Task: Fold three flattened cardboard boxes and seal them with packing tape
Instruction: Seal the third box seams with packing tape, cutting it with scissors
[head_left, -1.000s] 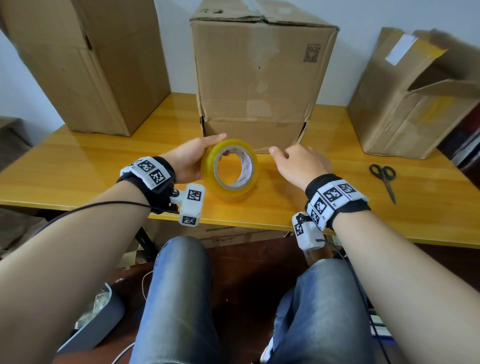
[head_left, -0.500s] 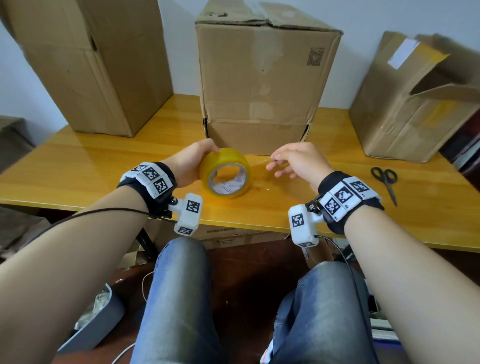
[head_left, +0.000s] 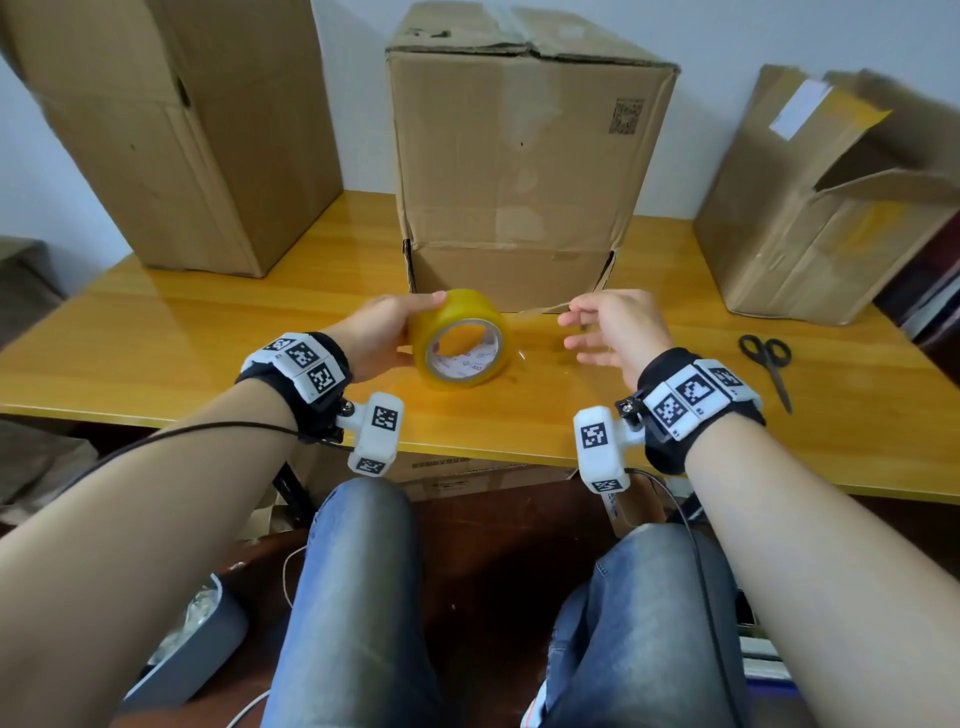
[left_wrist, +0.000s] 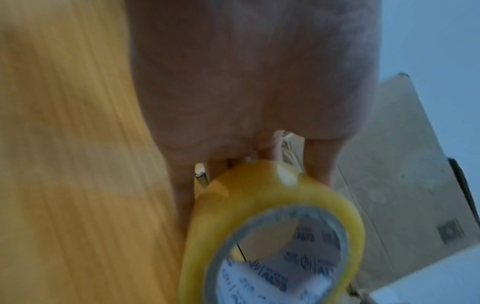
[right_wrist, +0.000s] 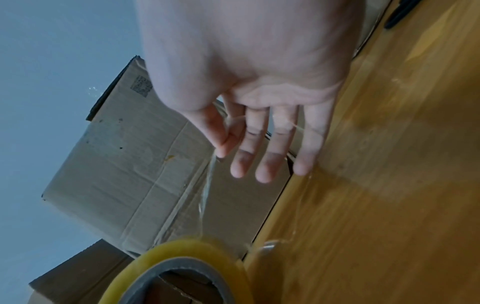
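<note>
1. A glossy yellow wooden table (head_left: 156, 332) stands against a pale wall; the person sits at its near edge, knees in blue jeans below it.
2. The left hand (head_left: 376, 338) grips the yellow tape roll (head_left: 460, 340), fingers curled over its top, the roll standing on edge on the table just in front of the middle box (head_left: 519, 156).
3. The right hand (head_left: 613, 330) hovers beside the roll; thumb and forefinger pinch the end of a clear tape strip (right_wrist: 207, 185) stretched from the roll, while the other fingers (right_wrist: 272, 160) spread loosely straight.
4. Three folded cardboard boxes stand on the table: the left box (head_left: 171, 130), the middle box with its top flaps shut, and the right box (head_left: 810, 208) tilted with a flap open. Their contents cannot be seen.
5. Black scissors (head_left: 769, 364) lie at the right, near the right box.
</note>
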